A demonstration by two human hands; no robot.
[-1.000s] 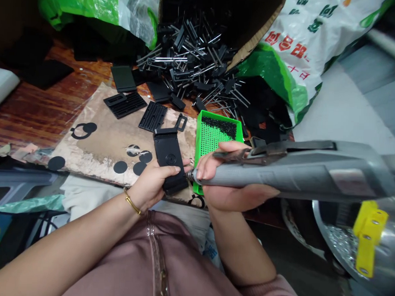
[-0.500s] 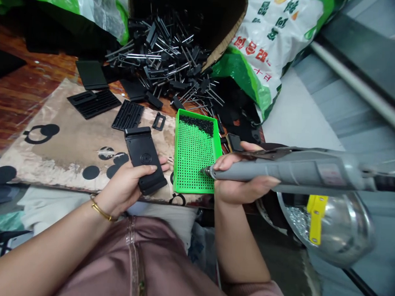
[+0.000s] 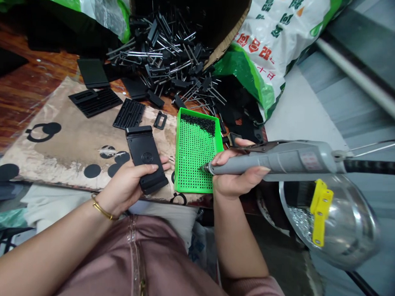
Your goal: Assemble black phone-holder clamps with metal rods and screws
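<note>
Here we go: my left hand (image 3: 128, 184) is closed around a black plastic plate (image 3: 145, 157), fingers curled across its lower end, and it sits low at about 9 o'clock from my right hand (image 3: 235, 175). That right hand is clenched on a grey rotary tool (image 3: 281, 161), its fine tip pointing to 9 o'clock, over the green perforated tray (image 3: 177, 156) and clear of the plate. So the step in hand looks like lining up tool and plate, and I'd say the next move calls for closing that gap with a steady grip.

The tray's far end holds black granules (image 3: 198, 123). At 12 o'clock, a heap of black parts with metal pins (image 3: 165, 56) spills from a cardboard box (image 3: 230, 37). More black pieces lie on a stained cardboard sheet (image 3: 71, 143) over the wooden table (image 3: 24, 94). Out at 4 o'clock sits a steel bowl (image 3: 347, 226) with a yellow clip (image 3: 320, 212) on its rim, and a printed woven bag (image 3: 279, 34) slumps at 1 o'clock.
</note>
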